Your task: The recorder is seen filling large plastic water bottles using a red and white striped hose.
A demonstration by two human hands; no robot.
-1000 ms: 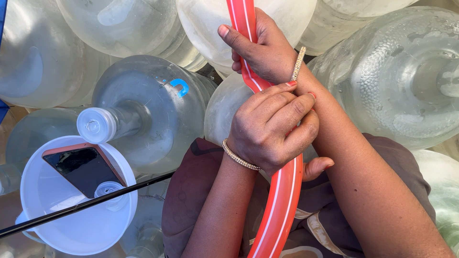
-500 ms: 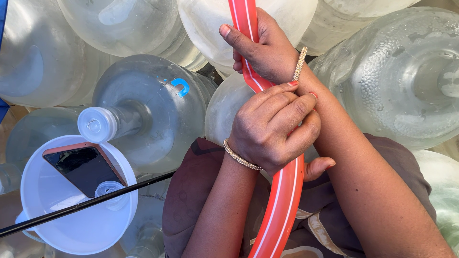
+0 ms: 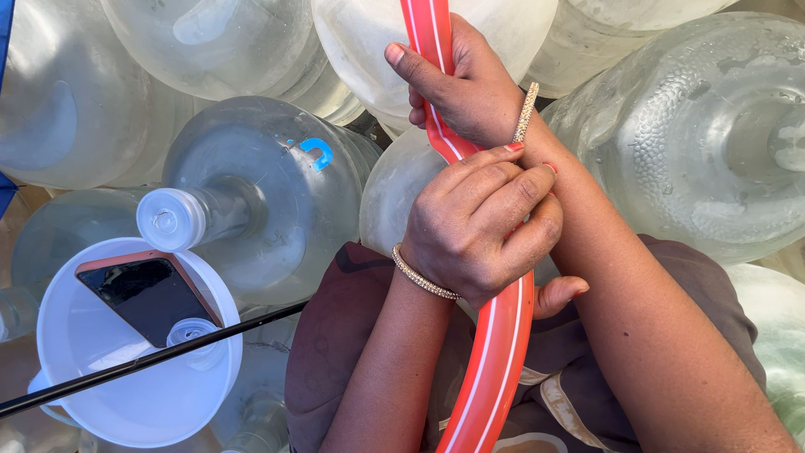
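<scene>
A red hose with white stripes [image 3: 496, 361] runs from my lap up between large clear water jugs. My left hand [image 3: 482, 222] is wrapped around the hose at its middle, with a beaded bracelet on the wrist. Higher up, my right hand [image 3: 461, 84] grips the same hose, thumb across its front; that wrist also wears a bracelet. My forearms cross in front of my dark brown clothing [image 3: 335, 335]. The hose's top end leaves the frame, and its lower part disappears at the bottom edge.
Big translucent jugs lie all around; one with a white cap [image 3: 168, 220] points left, another fills the right side [image 3: 696, 134]. A white funnel-like tub [image 3: 92, 394] at lower left holds a dark phone [image 3: 142, 298]. A thin black rod [image 3: 151, 359] crosses over it.
</scene>
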